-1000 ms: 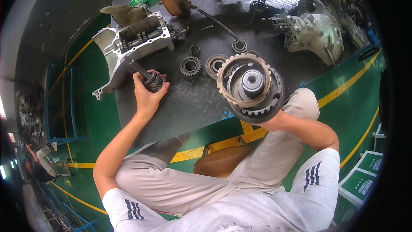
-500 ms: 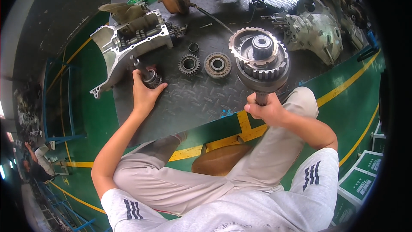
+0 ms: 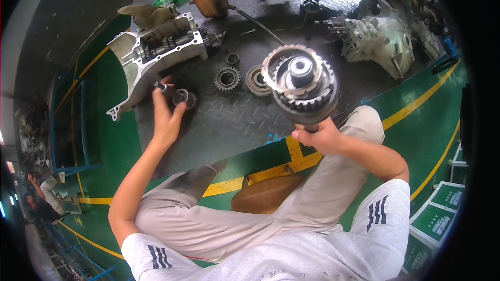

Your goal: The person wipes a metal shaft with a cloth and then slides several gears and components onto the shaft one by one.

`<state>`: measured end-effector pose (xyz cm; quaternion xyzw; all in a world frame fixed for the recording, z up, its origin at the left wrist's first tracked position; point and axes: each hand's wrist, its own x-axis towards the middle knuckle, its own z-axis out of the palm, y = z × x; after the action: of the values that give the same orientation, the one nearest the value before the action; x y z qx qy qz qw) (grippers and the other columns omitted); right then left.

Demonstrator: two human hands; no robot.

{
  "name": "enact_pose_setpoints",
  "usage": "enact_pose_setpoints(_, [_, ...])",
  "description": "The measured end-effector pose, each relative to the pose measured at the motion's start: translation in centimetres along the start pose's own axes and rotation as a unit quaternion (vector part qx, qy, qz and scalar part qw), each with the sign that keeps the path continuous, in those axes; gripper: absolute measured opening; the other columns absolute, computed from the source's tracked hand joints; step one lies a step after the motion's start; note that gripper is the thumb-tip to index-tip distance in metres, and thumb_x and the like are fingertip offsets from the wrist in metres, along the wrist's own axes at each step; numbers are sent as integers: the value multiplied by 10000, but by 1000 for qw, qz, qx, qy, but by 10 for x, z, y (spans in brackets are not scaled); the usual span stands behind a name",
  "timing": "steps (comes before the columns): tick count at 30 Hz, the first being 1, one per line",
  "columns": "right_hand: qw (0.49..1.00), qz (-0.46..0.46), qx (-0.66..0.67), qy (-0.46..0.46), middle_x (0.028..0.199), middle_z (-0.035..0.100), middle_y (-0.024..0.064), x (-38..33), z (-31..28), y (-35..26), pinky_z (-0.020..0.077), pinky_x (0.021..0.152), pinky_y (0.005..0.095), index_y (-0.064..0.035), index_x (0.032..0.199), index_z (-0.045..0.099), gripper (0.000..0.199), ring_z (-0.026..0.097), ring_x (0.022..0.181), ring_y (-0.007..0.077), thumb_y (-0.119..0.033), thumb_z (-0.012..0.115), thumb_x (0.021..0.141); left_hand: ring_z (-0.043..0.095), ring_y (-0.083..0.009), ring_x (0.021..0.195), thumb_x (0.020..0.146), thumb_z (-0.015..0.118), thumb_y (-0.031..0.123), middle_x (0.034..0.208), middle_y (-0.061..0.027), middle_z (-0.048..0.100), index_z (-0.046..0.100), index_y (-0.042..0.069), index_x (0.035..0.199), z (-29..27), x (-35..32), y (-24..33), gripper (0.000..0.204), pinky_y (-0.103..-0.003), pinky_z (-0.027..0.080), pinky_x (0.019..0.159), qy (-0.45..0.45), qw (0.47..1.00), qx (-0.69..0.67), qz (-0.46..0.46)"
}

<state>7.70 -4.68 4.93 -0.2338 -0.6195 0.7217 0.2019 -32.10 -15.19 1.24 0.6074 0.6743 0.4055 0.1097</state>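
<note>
Gearbox strip-down on the floor mat – two parts in hand

Right hand closed round the shaft under a big gear drum, held upright, clear of the chequered mat. Left hand, left of the drum, fingers curled on a small gear shaft resting on the mat. Step looks like sorting removed parts; next move calls for a steady two-handed carry. Two loose gears just left of the drum; open gearbox housing beyond, far left
</note>
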Motion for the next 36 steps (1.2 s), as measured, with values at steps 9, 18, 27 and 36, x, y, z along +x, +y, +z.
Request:
enact_pose_setpoints(9, [993, -81, -78, -27, 572, 308, 10, 4, 7, 38, 283, 495, 325, -15, 639, 437, 351, 297, 544, 93, -47, 690, 880, 409, -384, 1460, 959, 664, 532, 1587, -272, 386, 346, -22, 1556, -22, 17, 166, 875, -473, 345, 1154, 13, 940, -107, 324])
enact_pose_setpoints(18, [983, -98, -144, -60, 532, 395, 61, 4, 8, 50, 361, 506, 336, 21, 628, 497, 322, 364, 507, 128, -77, 712, 847, 529, -345, 1404, 822, 837, 120, 1535, -214, 511, 469, -31, 1506, -16, 32, 209, 791, -411, 423, 1158, -217, 923, -254, 191])
enact_pose_setpoints(27, [991, -60, -107, -50, 551, 444, 54, 0, 10, 33, 384, 522, 331, 24, 662, 541, 266, 402, 531, 117, -74, 711, 842, 568, -345, 1350, 853, 842, 106, 1473, -258, 529, 509, -104, 1431, 8, 33, 208, 699, -431, 477, 1123, -161, 882, -384, 221])
enact_pose_setpoints(36, [995, -24, -81, -57, 563, 436, 48, -2, 9, 26, 364, 527, 334, 19, 657, 518, 283, 394, 547, 113, -77, 707, 844, 527, -338, 1397, 829, 875, 167, 1529, -264, 473, 493, -89, 1437, 16, 33, 215, 763, -420, 453, 1136, -148, 902, -354, 199])
